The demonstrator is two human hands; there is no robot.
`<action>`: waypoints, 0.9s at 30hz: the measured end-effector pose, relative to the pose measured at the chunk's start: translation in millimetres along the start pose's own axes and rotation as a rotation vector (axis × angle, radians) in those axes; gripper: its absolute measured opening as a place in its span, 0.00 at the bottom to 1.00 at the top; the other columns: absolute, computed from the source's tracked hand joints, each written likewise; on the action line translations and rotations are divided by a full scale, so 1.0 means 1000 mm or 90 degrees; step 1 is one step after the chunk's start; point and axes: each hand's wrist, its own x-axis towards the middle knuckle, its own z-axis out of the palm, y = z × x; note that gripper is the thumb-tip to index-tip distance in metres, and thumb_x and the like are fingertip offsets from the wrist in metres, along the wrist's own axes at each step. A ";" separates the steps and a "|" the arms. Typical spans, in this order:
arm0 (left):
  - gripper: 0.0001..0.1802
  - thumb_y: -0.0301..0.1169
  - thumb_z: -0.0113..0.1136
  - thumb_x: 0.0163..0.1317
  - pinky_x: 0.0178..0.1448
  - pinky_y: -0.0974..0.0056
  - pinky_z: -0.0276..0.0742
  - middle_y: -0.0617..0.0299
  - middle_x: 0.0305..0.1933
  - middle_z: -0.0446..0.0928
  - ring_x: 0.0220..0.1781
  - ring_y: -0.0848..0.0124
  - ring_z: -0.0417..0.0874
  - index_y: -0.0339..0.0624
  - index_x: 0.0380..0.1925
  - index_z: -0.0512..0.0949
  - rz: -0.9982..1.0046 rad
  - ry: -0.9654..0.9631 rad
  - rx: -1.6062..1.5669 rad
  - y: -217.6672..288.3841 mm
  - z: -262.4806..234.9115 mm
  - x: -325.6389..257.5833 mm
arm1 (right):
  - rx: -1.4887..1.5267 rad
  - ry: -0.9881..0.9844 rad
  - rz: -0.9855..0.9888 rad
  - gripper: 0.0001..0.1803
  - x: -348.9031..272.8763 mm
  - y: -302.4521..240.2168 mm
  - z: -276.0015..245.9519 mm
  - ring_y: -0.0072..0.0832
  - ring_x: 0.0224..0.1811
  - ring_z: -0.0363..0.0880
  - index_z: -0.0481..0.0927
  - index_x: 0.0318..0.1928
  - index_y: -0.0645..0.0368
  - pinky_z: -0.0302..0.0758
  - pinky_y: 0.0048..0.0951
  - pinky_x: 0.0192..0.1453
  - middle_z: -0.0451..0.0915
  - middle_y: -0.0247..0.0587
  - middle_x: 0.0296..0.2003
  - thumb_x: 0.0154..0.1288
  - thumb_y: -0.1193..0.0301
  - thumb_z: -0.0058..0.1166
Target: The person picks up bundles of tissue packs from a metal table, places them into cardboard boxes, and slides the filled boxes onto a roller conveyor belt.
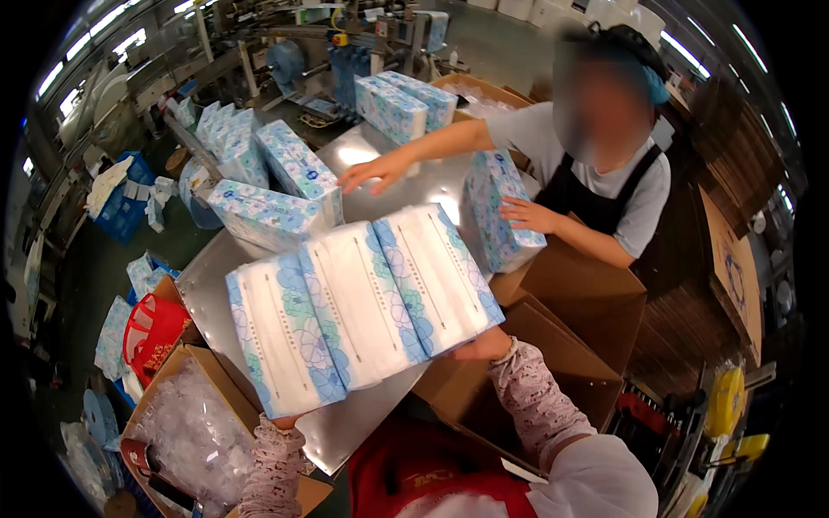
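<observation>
Three tissue packs (364, 302), white with blue and green flower print, sit side by side in a row above the metal table (211, 289). Both my hands hold this row from its near side. At its near left corner is my left hand (286, 421), mostly hidden below the packs. My right hand (485, 346) grips the near right corner, its fingers tucked underneath and out of sight. Flowered sleeves cover both my forearms. Just beyond the row, more wrapped tissue packs (263, 213) lie on the table.
Across the table, a co-worker rests one hand (525, 215) on an upright bundle (496, 194) and stretches the other (377, 173) over the table. An open carton (561, 341) stands at my right. A box of clear plastic scraps (194, 423) is at left. Machinery (345, 73) stands behind.
</observation>
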 end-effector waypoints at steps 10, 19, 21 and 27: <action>0.42 0.33 0.69 0.47 0.54 0.66 0.70 0.53 0.56 0.68 0.54 0.68 0.71 0.34 0.60 0.58 0.146 -0.749 -0.002 0.083 0.127 -0.084 | -0.281 0.196 -0.090 0.44 -0.172 -0.202 -0.096 0.36 0.50 0.72 0.61 0.59 0.69 0.67 0.31 0.55 0.72 0.51 0.50 0.40 0.67 0.66; 0.34 0.41 0.63 0.53 0.47 0.63 0.74 0.46 0.44 0.74 0.42 0.62 0.78 0.29 0.53 0.65 -0.069 -0.580 0.113 0.055 0.160 -0.031 | -0.603 0.021 0.605 0.38 -0.231 -0.055 -0.073 0.50 0.34 0.77 0.65 0.55 0.68 0.73 0.40 0.40 0.77 0.60 0.30 0.47 0.54 0.55; 0.35 0.42 0.63 0.52 0.54 0.60 0.68 0.43 0.50 0.69 0.51 0.57 0.72 0.33 0.55 0.63 0.115 -0.539 0.223 0.058 0.192 -0.026 | -0.611 0.092 0.540 0.39 -0.244 -0.008 -0.074 0.51 0.34 0.76 0.62 0.56 0.68 0.73 0.41 0.41 0.76 0.59 0.29 0.45 0.58 0.55; 0.56 0.49 0.68 0.40 0.66 0.40 0.43 0.39 0.67 0.45 0.69 0.44 0.42 0.36 0.64 0.49 0.423 -0.754 0.456 0.044 0.292 -0.027 | -0.698 0.244 0.246 0.39 -0.263 0.040 -0.061 0.52 0.49 0.67 0.61 0.57 0.66 0.65 0.41 0.55 0.67 0.60 0.48 0.40 0.70 0.54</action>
